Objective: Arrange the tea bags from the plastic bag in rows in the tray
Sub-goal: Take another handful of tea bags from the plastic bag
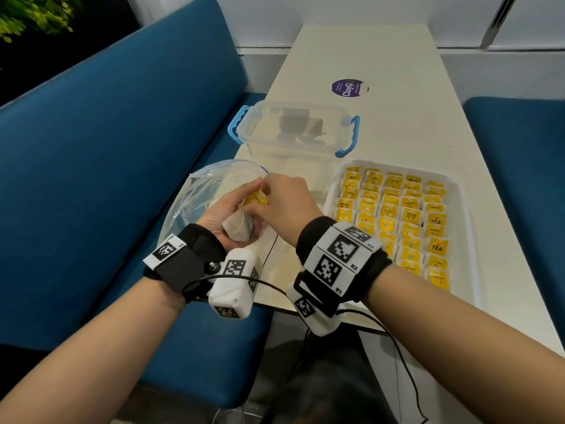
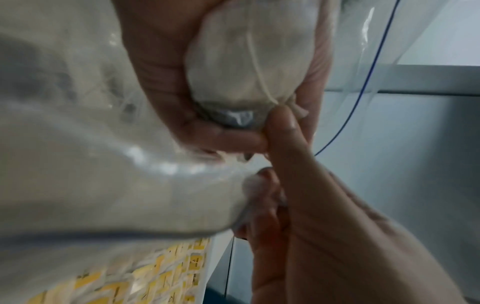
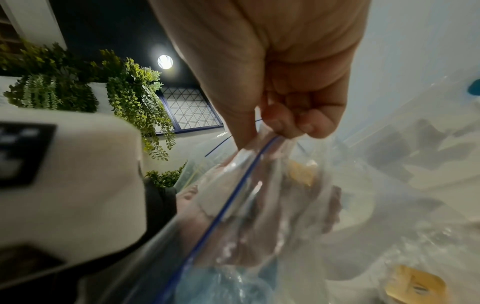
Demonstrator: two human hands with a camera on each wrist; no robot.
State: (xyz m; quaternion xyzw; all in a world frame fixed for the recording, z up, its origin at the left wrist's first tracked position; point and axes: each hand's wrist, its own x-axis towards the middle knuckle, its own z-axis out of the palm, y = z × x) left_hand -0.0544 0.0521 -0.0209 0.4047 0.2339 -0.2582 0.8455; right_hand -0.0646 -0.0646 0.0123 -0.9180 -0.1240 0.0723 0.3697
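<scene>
The blue bench seat (image 1: 101, 166) runs along to the left of both hands, and the long white worktop (image 1: 397, 71) stretches away ahead of them. Just to the right of the right hand (image 1: 289, 198) sits the white tray (image 1: 466, 240), filled with rows of yellow-tagged tea bags (image 1: 409, 215). Beyond the hands stands a clear plastic box (image 1: 293, 130) with blue clip handles, dark shapes showing inside. Farther off lies a round purple sticker (image 1: 348, 87).

The clear plastic bag (image 1: 189, 191) with its blue zip line billows around and to the left of the left hand (image 1: 227, 214). That hand is curled, cupping a small bunch of tea bags (image 1: 240, 228) in its palm, the pale pouches and a string plain in the wrist view. The right hand meets it from above, fingers (image 3: 306, 121) curled and pinching the bag's thin plastic near the zip edge. A yellow tag (image 1: 258, 198) peeks out between the two hands.
</scene>
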